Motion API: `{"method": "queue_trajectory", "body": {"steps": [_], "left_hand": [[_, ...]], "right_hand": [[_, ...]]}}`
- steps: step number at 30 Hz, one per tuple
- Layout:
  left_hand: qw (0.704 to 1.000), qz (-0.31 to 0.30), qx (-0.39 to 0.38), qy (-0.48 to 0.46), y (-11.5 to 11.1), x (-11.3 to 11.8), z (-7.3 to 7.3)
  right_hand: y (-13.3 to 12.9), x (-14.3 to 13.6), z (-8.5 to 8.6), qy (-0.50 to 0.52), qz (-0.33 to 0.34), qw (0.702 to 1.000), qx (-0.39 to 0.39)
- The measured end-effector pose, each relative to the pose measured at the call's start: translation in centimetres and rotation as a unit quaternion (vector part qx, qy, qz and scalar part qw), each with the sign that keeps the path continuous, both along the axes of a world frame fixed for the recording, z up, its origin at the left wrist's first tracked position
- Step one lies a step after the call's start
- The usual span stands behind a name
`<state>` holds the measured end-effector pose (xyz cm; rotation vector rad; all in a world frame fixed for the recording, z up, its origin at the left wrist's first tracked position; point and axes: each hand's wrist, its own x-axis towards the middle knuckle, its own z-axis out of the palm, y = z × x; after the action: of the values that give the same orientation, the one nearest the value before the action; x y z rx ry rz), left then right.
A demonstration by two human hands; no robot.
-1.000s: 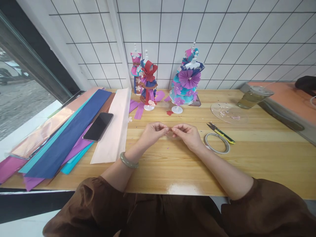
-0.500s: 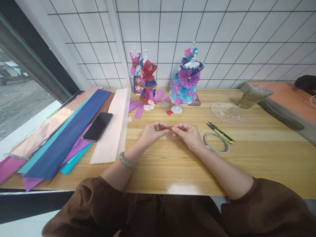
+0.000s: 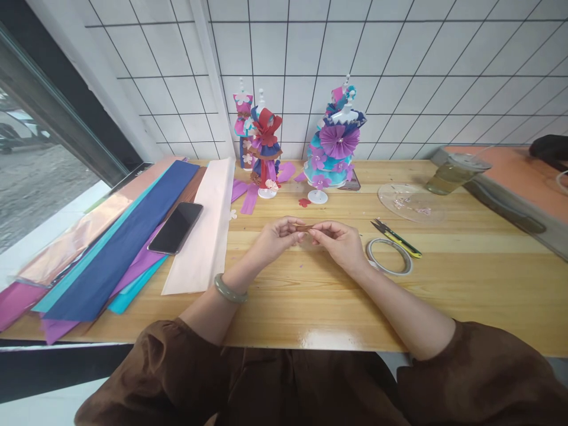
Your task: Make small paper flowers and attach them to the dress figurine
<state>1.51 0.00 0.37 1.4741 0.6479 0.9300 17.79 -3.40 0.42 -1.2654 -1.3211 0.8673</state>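
A small narrow strip of brown paper (image 3: pixel 304 228) is pinched between both hands above the middle of the wooden table (image 3: pixel 284 313). My left hand (image 3: pixel 280 239) grips its left end, and my right hand (image 3: pixel 337 239) grips its right end; the fingers cover much of it. Just beyond the hands lies a red paper flower (image 3: pixel 304 202). To the right of my right hand are a roll of tape (image 3: pixel 389 273) and yellow-and-black thread snips (image 3: pixel 397 238).
Small dress forms in paper dresses, one red and blue (image 3: pixel 267 142), one turquoise and purple (image 3: pixel 331 157), stand by the tiled wall. Colored paper sheets (image 3: pixel 119 242) and a phone (image 3: pixel 176 228) lie left. A clear plate (image 3: pixel 410 203) and a drink cup (image 3: pixel 459 173) are right.
Slightly more of the brown strip shows between the fingertips now. Both hands have stayed in nearly the same place, and the things on the table have not moved.
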Motion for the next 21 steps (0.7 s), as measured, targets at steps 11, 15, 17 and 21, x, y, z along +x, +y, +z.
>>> {"method": "queue_trajectory", "body": {"steps": [11,15,17,21], "left_hand": [[0.999,0.05,0.02,0.006,0.16,0.07,0.06],[0.999,0.03,0.013,0.003,0.16,0.01,0.11],[0.999,0.032,0.015,0.012,0.13,-0.03,0.08],[0.998,0.049,0.013,0.024,0.12,-0.06,0.05]], "right_hand": [[-0.1,-0.06,0.49,0.005,0.004,1.0,-0.003],[-0.22,-0.04,0.2,0.006,0.012,1.0,0.002],[-0.23,-0.05,0.08,0.008,0.016,1.0,0.003],[-0.21,-0.05,0.13,0.006,0.014,1.0,0.001]]}}
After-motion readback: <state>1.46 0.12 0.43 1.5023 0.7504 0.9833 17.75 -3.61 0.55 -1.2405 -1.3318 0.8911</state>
